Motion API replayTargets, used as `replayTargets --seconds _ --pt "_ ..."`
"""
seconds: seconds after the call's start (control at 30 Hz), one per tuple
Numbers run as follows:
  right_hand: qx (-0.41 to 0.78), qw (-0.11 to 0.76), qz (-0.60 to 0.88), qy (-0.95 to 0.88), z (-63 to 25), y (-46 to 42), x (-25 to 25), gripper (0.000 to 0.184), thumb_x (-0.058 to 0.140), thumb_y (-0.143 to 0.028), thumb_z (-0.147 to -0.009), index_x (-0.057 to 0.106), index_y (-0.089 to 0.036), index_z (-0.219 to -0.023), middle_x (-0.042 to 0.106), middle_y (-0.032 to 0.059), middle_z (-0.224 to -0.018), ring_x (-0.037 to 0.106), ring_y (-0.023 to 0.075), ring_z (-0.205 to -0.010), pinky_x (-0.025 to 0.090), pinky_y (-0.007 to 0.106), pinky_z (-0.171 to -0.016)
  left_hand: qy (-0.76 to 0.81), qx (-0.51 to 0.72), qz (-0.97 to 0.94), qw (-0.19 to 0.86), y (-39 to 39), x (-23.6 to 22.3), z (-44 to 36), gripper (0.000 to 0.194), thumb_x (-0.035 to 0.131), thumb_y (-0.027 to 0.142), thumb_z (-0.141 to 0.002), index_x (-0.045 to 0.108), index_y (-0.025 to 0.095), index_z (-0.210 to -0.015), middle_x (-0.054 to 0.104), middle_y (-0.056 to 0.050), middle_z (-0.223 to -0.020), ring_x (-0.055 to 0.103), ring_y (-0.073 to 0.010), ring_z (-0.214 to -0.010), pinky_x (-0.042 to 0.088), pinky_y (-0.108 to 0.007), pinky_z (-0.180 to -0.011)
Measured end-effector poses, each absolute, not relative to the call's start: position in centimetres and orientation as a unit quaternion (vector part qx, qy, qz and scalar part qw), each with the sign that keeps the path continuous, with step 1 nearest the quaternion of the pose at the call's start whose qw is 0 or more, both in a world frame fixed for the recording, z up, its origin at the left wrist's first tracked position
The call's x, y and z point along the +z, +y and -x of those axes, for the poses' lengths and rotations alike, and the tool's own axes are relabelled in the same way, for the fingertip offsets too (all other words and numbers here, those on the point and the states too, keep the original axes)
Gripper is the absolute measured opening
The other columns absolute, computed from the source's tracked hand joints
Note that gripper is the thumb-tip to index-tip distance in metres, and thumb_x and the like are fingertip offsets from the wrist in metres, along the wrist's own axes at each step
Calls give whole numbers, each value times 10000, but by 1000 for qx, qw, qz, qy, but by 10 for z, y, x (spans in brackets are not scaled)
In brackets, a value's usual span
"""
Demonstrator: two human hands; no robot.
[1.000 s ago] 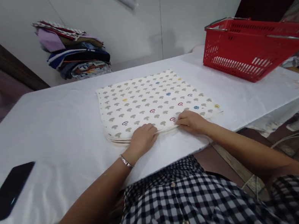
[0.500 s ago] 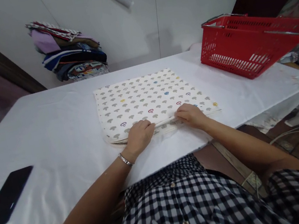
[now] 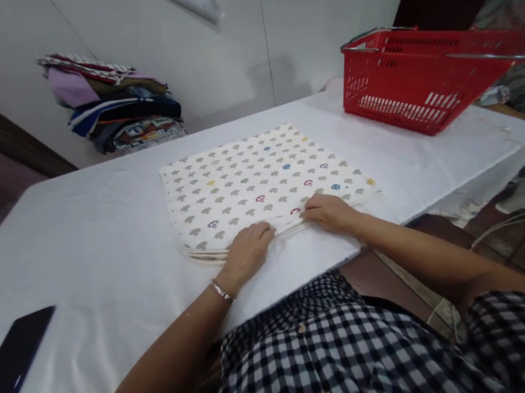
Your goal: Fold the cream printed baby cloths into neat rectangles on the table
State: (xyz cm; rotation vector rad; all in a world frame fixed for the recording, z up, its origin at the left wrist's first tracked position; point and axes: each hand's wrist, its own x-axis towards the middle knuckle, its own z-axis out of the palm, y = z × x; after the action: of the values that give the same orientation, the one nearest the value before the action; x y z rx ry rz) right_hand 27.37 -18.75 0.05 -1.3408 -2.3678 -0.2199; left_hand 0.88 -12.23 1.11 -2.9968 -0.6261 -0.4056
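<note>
A cream cloth [image 3: 254, 177] printed with grey and coloured mushroom shapes lies folded in layers on the white-covered table [image 3: 99, 225]. At its near edge, left of the middle, my left hand [image 3: 250, 247] has its fingers closed on the layered hem. My right hand [image 3: 330, 213] pinches the same edge a little farther right, with the fingertips bent over it. Between the two hands, a short stretch of the stacked edges shows. My thumbs and the underside of the cloth are mostly hidden.
A red plastic basket [image 3: 404, 80] with metal handles stands at the back right. Folded fabrics [image 3: 124, 105] are piled at the back left against the wall. A black phone-like slab [image 3: 12, 362] lies at the left. The table's front edge runs close to my body.
The near edge, lifted between my hands before, now lies lower and flatter on the layers beneath. Both hands still hold it. The whole view has shifted slightly.
</note>
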Motion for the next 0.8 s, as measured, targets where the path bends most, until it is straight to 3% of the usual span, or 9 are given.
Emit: replayTargets --seconds 0.23,0.47,0.67,0.8 --pt "-95 202 469 -855 -269 -192 2 225 397 -143 -895 618 -180 -872 618 70 -889 504 183 -822 418 303 -709 -181 -117 976 16 -123 11 -10 249 394 133 -882 618 199 -971 575 -58 -1153 515 -211 -997 425 -354 -799" --pt "-108 191 475 -852 -267 -190 5 225 394 -141 -890 598 -169 -800 614 74 -859 498 181 -793 393 297 -683 -210 -116 971 -8 -129 18 -19 215 450 292 -891 624 188 -963 586 -82 -1084 523 -222 -963 434 -368 -784" --pt "-80 181 490 -849 -269 -188 3 189 413 -164 -903 598 -159 -870 614 74 -865 507 179 -806 402 298 -706 -246 -109 963 -4 -128 17 -29 237 454 330 -893 641 187 -866 594 -66 -1046 536 -205 -890 429 -346 -735" --pt "-65 173 498 -847 -270 -188 3 187 419 -179 -908 604 -164 -924 617 68 -889 512 181 -833 409 297 -726 -246 -118 962 6 -127 15 -35 235 415 252 -903 629 173 -843 598 -68 -1028 528 -200 -892 423 -343 -731"
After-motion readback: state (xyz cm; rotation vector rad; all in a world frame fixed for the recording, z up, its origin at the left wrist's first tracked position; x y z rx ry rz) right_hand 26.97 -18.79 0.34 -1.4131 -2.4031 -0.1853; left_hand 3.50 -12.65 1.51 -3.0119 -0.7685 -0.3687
